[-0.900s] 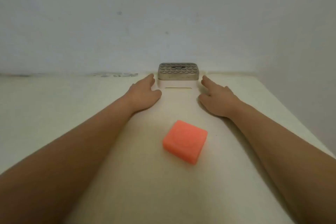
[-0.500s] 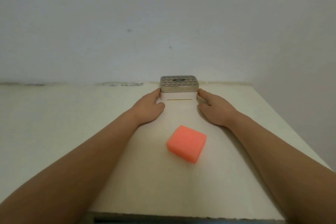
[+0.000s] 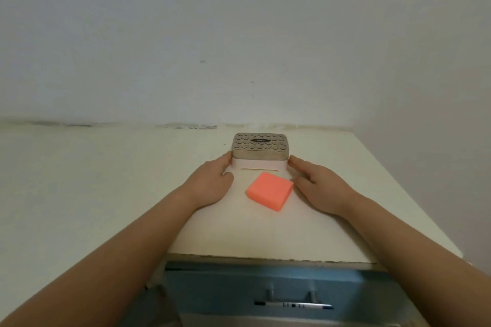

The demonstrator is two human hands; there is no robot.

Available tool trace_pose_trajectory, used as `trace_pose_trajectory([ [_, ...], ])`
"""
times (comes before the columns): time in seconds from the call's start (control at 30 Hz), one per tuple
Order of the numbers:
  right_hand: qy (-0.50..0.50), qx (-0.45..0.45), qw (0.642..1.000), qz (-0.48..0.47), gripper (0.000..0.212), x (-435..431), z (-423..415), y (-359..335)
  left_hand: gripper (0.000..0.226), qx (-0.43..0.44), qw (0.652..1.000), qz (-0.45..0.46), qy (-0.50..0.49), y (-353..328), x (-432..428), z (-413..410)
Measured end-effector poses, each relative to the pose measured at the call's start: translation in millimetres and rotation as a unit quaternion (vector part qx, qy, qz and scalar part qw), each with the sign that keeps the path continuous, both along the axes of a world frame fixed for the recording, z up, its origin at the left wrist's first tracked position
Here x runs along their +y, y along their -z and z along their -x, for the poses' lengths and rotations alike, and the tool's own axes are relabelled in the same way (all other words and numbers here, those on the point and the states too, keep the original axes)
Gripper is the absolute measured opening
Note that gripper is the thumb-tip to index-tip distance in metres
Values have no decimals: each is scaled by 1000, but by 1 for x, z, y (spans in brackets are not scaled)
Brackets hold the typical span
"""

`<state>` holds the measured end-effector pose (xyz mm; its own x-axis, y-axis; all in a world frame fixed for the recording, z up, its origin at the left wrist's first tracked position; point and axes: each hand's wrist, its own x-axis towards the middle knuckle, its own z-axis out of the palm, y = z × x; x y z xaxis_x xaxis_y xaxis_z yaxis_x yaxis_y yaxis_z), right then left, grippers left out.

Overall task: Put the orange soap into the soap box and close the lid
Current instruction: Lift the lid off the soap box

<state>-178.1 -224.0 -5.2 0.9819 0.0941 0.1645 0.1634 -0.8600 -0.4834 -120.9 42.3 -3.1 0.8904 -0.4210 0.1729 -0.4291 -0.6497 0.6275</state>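
The orange soap lies flat on the cream table, just in front of the soap box. The box has a pale base, and its grey-brown patterned lid is down on it. My left hand presses its fingertips against the left side of the base. My right hand does the same on the right side. The box is held between the two hands, and the soap sits between them, touching neither.
A white wall stands right behind the table, and a side wall closes the right. Below the table's near edge is a blue drawer front with a metal handle.
Both hands closed onto the sides of the soap box and drew it away from the back wall, close to the soap. The view tilted up, so the blue drawer now shows.
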Motion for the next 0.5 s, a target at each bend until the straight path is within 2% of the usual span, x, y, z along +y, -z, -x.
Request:
trace_pose_trajectory([
  [0.23,12,-28,1000,-7,52,0,20,3,62,-34,998,-43,-1,5,1,19],
  [0.37,12,-40,999,-17,49,1,20,3,60,-27,1000,3,-9,7,2,15],
  [0.5,24,-44,998,-28,46,-1,16,6,83,14,996,75,-44,-1,5,-3],
])
